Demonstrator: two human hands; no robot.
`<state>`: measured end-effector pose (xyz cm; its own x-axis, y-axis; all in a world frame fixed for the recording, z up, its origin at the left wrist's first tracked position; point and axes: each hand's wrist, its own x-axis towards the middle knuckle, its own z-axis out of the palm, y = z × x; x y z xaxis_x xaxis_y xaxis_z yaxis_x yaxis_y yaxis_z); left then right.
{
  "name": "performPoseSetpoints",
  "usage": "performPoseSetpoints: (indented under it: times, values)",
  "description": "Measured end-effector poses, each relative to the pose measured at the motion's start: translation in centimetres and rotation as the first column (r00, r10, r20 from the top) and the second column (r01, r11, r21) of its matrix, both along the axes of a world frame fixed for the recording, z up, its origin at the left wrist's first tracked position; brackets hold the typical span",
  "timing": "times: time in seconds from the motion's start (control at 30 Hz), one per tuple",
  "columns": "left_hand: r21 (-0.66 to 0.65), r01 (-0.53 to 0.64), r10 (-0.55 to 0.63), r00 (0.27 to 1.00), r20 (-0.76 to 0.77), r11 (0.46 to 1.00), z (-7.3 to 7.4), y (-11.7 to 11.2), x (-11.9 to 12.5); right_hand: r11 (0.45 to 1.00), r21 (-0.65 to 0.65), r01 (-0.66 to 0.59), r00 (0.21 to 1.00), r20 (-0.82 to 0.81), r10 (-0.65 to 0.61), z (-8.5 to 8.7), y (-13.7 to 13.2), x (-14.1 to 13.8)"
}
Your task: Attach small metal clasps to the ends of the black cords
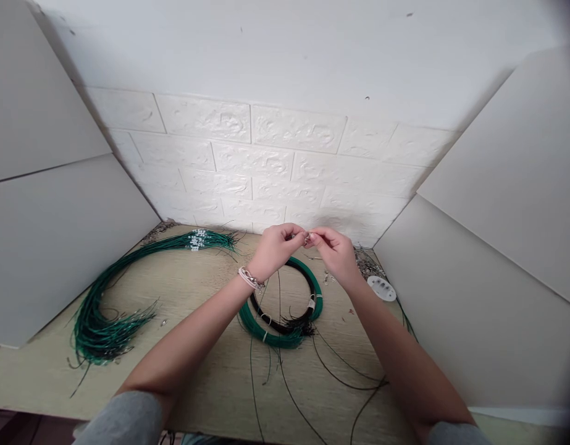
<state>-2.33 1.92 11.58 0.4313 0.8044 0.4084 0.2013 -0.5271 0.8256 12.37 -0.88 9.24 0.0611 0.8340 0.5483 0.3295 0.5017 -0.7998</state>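
Observation:
My left hand (276,248) and my right hand (335,252) are raised above the wooden table (196,371), fingertips meeting. Both pinch a tiny metal piece (307,236) at the end of a thin dark cord (279,309) that hangs down to the table. A bracelet sits on my left wrist. Under my hands lies a coiled ring of green and black cords (285,321), tied with white bands.
A long bundle of green cords (104,309) curves along the table's left side, with white tags near its far end. A small white dish (381,288) and a heap of small metal bits (365,262) sit at the right. Loose black cords trail towards the front edge. Grey panels enclose both sides.

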Motion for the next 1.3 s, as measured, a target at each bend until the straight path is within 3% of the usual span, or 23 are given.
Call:
performPoseSetpoints:
  times: [0.23, 0.33, 0.43, 0.6, 0.73, 0.93, 1.03, 1.3]
  values:
    - [-0.038, 0.006, -0.005, 1.000, 0.012, 0.999, -0.1, -0.2, 0.2, 0.999, -0.028, -0.023, 0.978, -0.208, 0.017, -0.3, 0.0, -0.8]
    - [-0.112, 0.071, -0.061, 0.995, 0.085, 0.991, 0.1, -0.1, 0.3, 0.994, -0.070, -0.084, 0.976, -0.208, 0.068, -0.1, 0.2, -0.5]
    - [-0.201, 0.115, -0.091, 0.988, 0.127, 0.973, 0.5, -0.2, 0.2, 0.984, -0.109, -0.141, 0.947, -0.306, 0.101, 0.2, 0.3, 0.2]
    - [-0.352, 0.163, -0.107, 0.979, 0.175, 0.922, 1.5, -1.0, -0.2, 0.984, -0.068, -0.164, 0.894, -0.431, 0.120, 1.7, -0.4, 1.0]
    - [-0.403, 0.214, -0.145, 0.970, 0.196, 0.890, 2.3, -1.9, -0.3, 0.985, -0.021, -0.169, 0.912, -0.382, 0.149, 2.7, -1.4, 0.5]
    - [-0.451, 0.311, -0.211, 0.943, 0.258, 0.837, 2.9, -2.5, -0.6, 0.998, -0.014, -0.068, 0.991, -0.112, 0.066, 3.4, -2.5, 0.2]
    - [-0.474, 0.348, -0.226, 0.928, 0.296, 0.809, 3.0, -2.6, -0.7, 0.999, -0.003, -0.039, 0.998, -0.058, 0.039, 3.9, -2.9, 0.6]
    - [-0.501, 0.360, -0.226, 0.924, 0.309, 0.787, 3.3, -2.8, -0.8, 0.984, -0.049, -0.171, 0.983, 0.060, 0.174, 4.4, -3.6, 1.2]
